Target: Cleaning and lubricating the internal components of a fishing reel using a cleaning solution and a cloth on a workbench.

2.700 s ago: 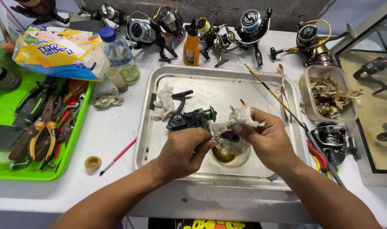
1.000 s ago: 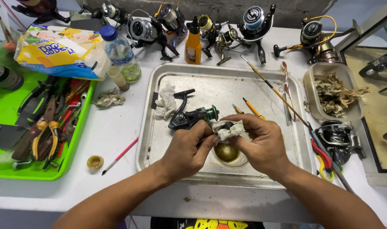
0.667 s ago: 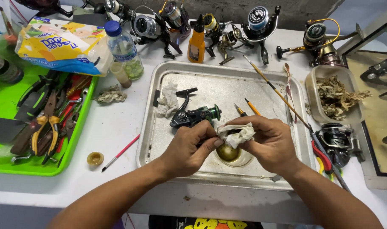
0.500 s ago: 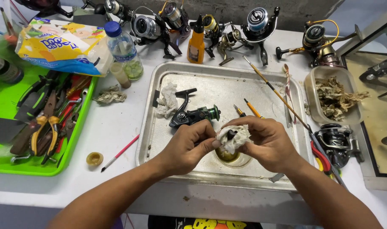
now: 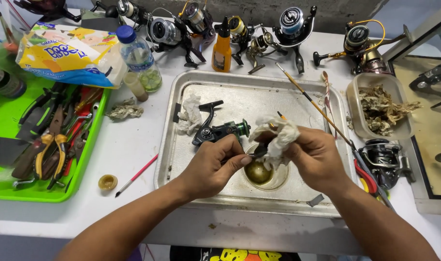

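Over a metal tray point(image 5: 240, 82), both my hands meet above a small glass bowl point(image 5: 261, 174) of dark yellowish liquid. My right hand point(image 5: 317, 157) pinches a crumpled white tissue point(image 5: 278, 135) wrapped round a small dark part. My left hand point(image 5: 211, 166) grips the other end of that part; what it is stays hidden by fingers and tissue. A black and green fishing reel body point(image 5: 220, 130) lies in the tray just beyond my left hand, next to a used tissue wad point(image 5: 190, 115).
Several fishing reels point(image 5: 293, 24) and an orange oil bottle point(image 5: 222, 46) line the back edge. A green tray of pliers point(image 5: 46, 145) sits left, with a water bottle point(image 5: 140, 58) and tissue pack point(image 5: 68, 55). A tub of dirty scraps point(image 5: 380, 108) and another reel point(image 5: 385, 159) stand right.
The tissue has been bunched tighter around the part and lifted slightly above the bowl. Both hands stay together over the tray; the camera has shifted a little.
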